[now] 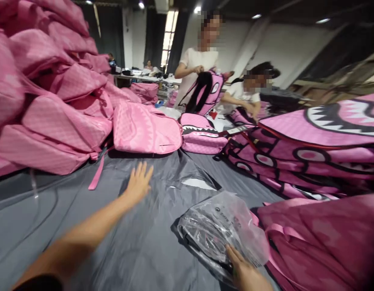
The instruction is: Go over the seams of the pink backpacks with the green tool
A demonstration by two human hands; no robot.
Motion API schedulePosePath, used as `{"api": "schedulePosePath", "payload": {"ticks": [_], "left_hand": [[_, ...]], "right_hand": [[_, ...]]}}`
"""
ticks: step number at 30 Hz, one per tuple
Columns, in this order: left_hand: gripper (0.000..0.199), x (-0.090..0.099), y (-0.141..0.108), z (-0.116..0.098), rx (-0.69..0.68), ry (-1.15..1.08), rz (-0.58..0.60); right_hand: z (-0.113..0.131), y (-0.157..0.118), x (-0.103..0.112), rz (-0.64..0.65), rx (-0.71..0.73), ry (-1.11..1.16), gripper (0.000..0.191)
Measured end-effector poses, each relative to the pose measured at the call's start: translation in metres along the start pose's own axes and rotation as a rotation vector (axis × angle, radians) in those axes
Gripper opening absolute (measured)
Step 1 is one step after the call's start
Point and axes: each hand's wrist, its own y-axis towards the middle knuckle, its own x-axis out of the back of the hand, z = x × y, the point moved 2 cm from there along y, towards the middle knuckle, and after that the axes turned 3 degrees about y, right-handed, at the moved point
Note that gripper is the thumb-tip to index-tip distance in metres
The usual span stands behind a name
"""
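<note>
My left hand (pixel 140 182) reaches forward over the grey cloth with its fingers spread and nothing in them. Just beyond its fingertips lies a light pink backpack (pixel 147 129) with a tone-on-tone jagged pattern. Clear plastic bags (pixel 220 226) with small dark print lie in a crumpled stack at front right. My right hand (pixel 246 268) has its fingers together on the near edge of these bags, gripping the plastic; its thumb is hidden. Right beside that hand rests a darker pink backpack (pixel 323 238) with a strap loop.
Pink backpacks (pixel 56 125) form a high heap at left. Pink-and-black backpacks with a toothed-mouth design (pixel 308 153) are stacked at right, and a smaller bag (pixel 202 135) stands at centre. Across the table, one person (pixel 199 60) handles a backpack; another (pixel 249 95) bends beside them.
</note>
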Motion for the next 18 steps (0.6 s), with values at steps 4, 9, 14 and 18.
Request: {"api": "schedulePosePath", "payload": {"ticks": [4,9,14,18], "left_hand": [[0.074,0.005,0.108,-0.015,-0.238,0.156,-0.051],[0.044,0.015,0.142,0.018,-0.310,0.314,-0.010],[0.031,0.079,0.056,0.018,-0.454,0.393,-0.001],[0.040,0.204,-0.032,0.016,-0.565,0.389,-0.138]], "right_hand": [[0.002,-0.014,-0.019,-0.127,0.005,0.004,0.064],[0.022,-0.008,-0.004,-0.101,-0.125,-0.009,0.061],[0.033,-0.005,0.014,-0.023,-0.192,0.075,0.062],[0.040,-0.001,0.040,-0.058,-0.206,0.232,0.052]]}}
